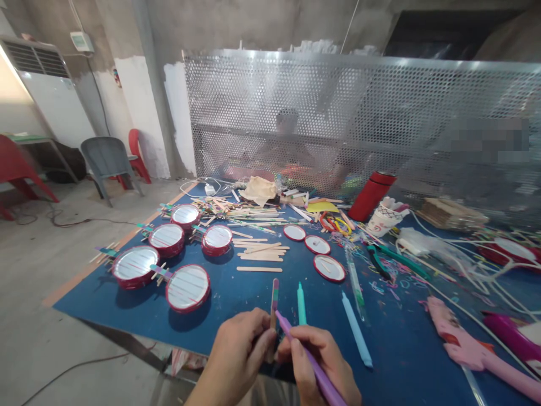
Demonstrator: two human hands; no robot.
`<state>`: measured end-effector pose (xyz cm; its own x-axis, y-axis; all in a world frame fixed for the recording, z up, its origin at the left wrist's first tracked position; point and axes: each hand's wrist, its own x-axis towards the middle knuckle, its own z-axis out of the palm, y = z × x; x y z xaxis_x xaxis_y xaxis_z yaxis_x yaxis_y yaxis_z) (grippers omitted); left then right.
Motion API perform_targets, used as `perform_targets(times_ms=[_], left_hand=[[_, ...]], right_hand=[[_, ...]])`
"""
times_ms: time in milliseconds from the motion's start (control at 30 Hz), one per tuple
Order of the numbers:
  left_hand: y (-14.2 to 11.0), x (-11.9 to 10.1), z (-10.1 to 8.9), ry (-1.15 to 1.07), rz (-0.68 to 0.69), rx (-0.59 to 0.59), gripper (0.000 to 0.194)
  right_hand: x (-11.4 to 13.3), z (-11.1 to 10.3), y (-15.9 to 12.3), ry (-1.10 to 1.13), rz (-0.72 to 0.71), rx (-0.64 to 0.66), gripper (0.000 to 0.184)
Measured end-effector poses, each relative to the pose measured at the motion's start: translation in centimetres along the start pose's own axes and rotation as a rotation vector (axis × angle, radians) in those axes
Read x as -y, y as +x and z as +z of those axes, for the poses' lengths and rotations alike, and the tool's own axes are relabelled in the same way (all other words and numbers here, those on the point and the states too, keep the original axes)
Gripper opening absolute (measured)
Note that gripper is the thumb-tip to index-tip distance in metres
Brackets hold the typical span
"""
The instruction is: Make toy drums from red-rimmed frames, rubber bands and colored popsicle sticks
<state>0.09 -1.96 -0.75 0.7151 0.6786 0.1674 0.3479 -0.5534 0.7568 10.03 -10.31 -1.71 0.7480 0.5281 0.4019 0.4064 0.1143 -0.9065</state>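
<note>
Pinched upright in my left hand (243, 344) is a wooden craft stick (275, 293), its upper part coloured in purple and green bands. My right hand (323, 361) grips a purple marker (315, 366), whose tip touches the stick's side just below the green band. A teal marker (301, 304) lies on the table right behind my right hand, and a light blue marker (357, 330) lies to its right. Plain craft sticks (260, 269) are laid out in a loose row beyond my hands. The lower end of the held stick is hidden by my fingers.
Several round red-rimmed banjo-like pieces (188, 287) stand on the blue table's left. Red-rimmed discs (328, 268) lie mid-table. To the right are green-handled pliers (378, 262), a pink glue gun (459, 338), a red bottle (372, 196) and a paper cup (384, 219). A perforated metal panel (338, 113) stands behind.
</note>
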Motion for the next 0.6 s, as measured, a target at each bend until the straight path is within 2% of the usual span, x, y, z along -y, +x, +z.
perform_targets(times_ms=[400, 600], left_hand=[[0.05, 0.01, 0.05, 0.006, 0.014, -0.001, 0.022], [0.05, -0.06, 0.00, 0.026, 0.013, -0.016, 0.020]], right_hand=[[0.16, 0.30, -0.05, 0.012, 0.000, -0.057, 0.021], [-0.27, 0.16, 0.06, -0.030, -0.007, 0.006, 0.020]])
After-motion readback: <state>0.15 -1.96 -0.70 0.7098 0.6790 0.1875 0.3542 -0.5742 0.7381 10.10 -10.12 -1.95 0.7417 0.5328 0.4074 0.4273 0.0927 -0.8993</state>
